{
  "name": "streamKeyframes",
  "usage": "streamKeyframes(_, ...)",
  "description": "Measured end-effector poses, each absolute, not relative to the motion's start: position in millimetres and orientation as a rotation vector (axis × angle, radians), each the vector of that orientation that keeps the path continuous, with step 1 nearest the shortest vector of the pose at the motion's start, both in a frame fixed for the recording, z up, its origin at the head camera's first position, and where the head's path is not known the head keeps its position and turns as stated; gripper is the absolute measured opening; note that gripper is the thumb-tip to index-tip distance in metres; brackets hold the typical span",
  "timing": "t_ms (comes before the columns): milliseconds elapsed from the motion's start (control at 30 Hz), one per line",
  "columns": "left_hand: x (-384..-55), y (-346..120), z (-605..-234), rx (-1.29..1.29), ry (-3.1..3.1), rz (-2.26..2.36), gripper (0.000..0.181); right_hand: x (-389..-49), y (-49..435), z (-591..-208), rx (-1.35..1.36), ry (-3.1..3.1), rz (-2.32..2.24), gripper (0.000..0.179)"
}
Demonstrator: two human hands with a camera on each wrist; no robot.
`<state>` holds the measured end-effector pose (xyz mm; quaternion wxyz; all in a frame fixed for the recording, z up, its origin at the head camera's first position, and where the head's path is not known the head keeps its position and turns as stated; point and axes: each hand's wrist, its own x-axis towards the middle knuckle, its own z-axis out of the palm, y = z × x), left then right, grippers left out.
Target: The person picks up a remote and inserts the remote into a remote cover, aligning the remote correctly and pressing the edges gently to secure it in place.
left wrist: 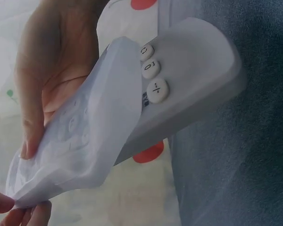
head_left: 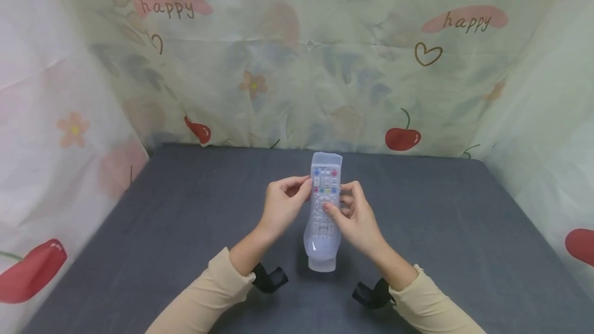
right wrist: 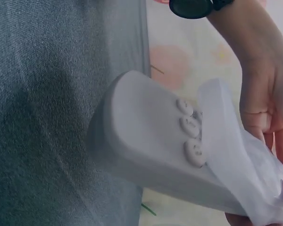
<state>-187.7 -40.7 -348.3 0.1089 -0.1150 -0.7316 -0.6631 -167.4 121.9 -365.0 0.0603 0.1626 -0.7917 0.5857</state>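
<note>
A grey-white remote control (head_left: 322, 265) stands tilted between both hands, partly inside a translucent soft cover (head_left: 327, 159). Its near end sticks out bare, with a few round buttons showing beside the cover's loose mouth (left wrist: 120, 89) in the left wrist view. At the far end, the cover reaches past the buttons. My left hand (head_left: 284, 206) pinches the cover's left edge between thumb and fingers. From the other side, my right hand (head_left: 361, 223) grips the covered remote, thumb on the button face and fingers at the right edge and behind, where they are partly hidden.
Below is a dark grey tabletop (head_left: 185, 231). A patterned curtain (head_left: 315, 97) with cherries and hearts hangs behind it and along both sides. Black wrist mounts (head_left: 271, 278) stick out under the sleeves, close above the table.
</note>
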Motion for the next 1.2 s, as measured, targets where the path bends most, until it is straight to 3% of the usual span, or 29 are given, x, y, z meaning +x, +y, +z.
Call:
streamKeyframes(233, -185.7, -35.9, -357.7, -0.383, -2.090, -1.768, 0.016, -164.3, 118.0, -368.6, 0.447, -2.341, 1.812, 0.036)
streamKeyframes(1200, -175.8, -25.3, -361.6, -0.322, -1.991, -1.777, 0.012, -157.7, 108.2, -366.4, 0.345, -2.159, 1.882, 0.041)
